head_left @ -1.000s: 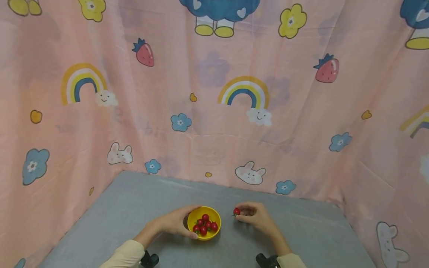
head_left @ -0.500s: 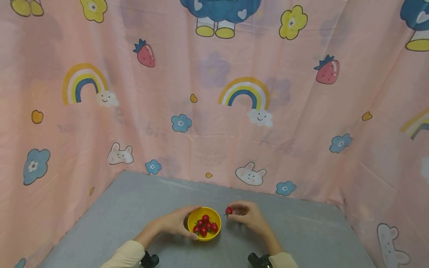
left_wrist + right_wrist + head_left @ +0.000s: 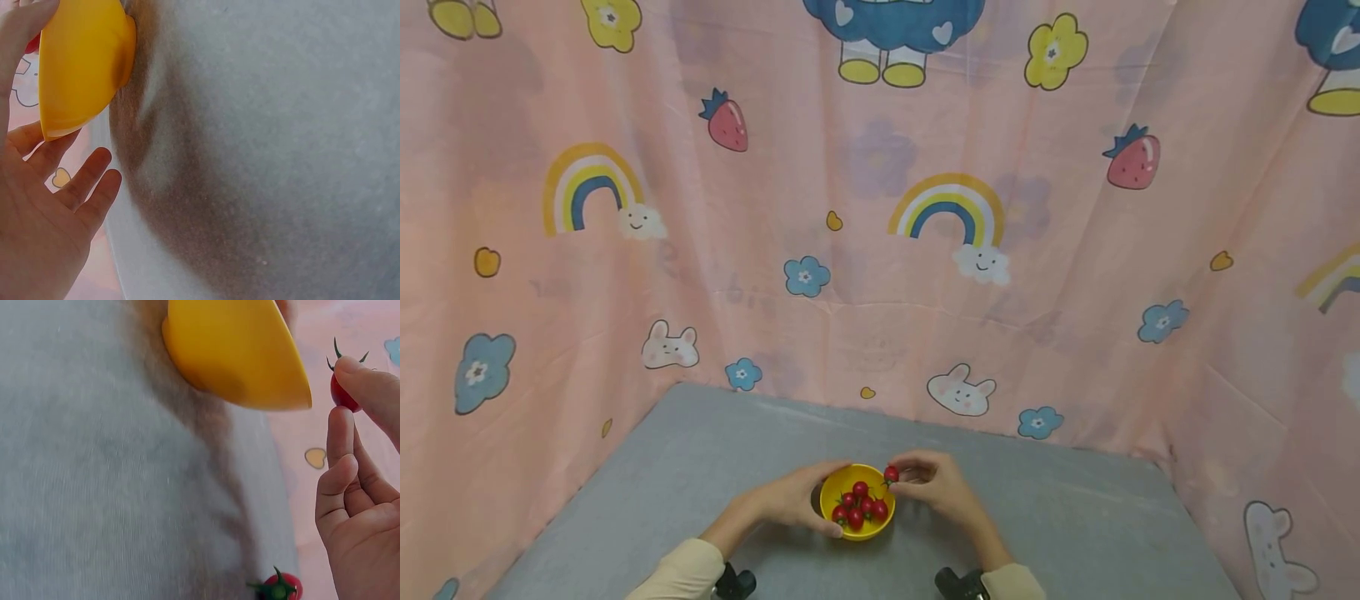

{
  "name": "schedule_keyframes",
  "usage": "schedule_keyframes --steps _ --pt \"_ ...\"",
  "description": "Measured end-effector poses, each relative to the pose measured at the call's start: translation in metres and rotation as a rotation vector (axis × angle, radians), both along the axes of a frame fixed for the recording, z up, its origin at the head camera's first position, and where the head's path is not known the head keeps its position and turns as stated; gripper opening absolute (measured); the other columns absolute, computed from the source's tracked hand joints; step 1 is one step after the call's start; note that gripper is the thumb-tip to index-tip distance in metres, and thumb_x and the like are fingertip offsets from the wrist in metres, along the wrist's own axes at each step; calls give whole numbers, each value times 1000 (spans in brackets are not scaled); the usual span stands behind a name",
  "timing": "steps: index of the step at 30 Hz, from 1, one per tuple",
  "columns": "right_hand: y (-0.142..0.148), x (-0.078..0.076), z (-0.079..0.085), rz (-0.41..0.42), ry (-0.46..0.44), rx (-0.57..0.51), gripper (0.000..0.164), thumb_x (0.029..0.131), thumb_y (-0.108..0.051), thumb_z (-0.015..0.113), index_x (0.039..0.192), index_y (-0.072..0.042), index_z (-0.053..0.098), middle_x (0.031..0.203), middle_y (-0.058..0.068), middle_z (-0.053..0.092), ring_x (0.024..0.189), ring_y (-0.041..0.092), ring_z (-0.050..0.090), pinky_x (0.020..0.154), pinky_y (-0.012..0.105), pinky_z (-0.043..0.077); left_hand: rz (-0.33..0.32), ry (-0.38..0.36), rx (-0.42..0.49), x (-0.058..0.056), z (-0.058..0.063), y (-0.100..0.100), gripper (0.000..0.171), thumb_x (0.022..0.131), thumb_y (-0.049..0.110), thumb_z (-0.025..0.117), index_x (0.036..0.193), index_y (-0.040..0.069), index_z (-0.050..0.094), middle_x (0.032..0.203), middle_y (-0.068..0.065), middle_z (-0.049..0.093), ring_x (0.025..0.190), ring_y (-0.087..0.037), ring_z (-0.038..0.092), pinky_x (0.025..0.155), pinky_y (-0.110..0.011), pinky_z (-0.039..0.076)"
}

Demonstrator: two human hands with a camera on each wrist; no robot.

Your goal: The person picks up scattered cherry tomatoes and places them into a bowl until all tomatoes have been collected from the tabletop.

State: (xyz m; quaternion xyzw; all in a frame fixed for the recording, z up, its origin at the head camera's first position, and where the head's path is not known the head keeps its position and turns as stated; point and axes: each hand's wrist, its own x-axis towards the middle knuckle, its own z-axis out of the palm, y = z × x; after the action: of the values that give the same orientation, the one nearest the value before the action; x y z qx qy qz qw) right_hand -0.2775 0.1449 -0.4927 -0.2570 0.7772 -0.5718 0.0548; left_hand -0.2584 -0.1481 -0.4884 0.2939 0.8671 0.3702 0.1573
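Observation:
A yellow bowl [image 3: 842, 477] with several red cherry tomatoes [image 3: 855, 518] inside stands on the grey table in the head view. My left hand [image 3: 790, 497] holds it from the left, thumb and fingers at the rim. The left wrist view shows the two lower fingers apart from the bowl [image 3: 84, 62]. Between thumb and fingertip, my right hand [image 3: 936, 483] pinches one cherry tomato [image 3: 344, 395], with its green stem on. This tomato is above the bowl's right rim in the head view.
Another cherry tomato [image 3: 284, 587] lies on the table at the bottom of the right wrist view; in the head view it is not visible. A pink patterned curtain [image 3: 865, 333] hangs behind the grey table [image 3: 737, 425] and along its sides.
My right hand has moved left with the cherry tomato, from right of the bowl to its right rim. The left hand and bowl have stayed in place.

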Motion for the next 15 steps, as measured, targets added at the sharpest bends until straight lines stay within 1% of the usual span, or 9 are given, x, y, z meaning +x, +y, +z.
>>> schedule_keyframes --steps 5,8,12,15 --pt "-7 0 1 18 -12 -5 34 89 -12 80 117 5 71 107 6 73 93 26 68 83 29 57 -3 12 -6 1 0 0 91 82 39 84 155 9 38 150 -6 46 131 -24 48 110 -55 37" --pt "-9 0 0 33 -11 -11 34 89 -11 80 117 6 70 107 6 73 93 27 68 83 29 58 -6 14 -6 1 0 0 92 82 40 84 155 8 38 150 -6 47 131 -24 48 110 -55 37" --pt "-9 0 -3 38 -14 -9 35 90 -10 80 119 6 69 109 11 72 94 28 68 85 30 57 -8 9 4 1 0 0 92 83 39 84 155 8 38 150 -6 46 131 -24 48 110 -55 37" --pt "-4 -2 -6 12 -27 -2 35 91 -10 78 121 6 68 112 16 71 96 27 68 86 29 56 -8 4 12 1 0 0 91 83 38 84 155 9 37 151 -6 46 132 -24 47 111 -55 36"
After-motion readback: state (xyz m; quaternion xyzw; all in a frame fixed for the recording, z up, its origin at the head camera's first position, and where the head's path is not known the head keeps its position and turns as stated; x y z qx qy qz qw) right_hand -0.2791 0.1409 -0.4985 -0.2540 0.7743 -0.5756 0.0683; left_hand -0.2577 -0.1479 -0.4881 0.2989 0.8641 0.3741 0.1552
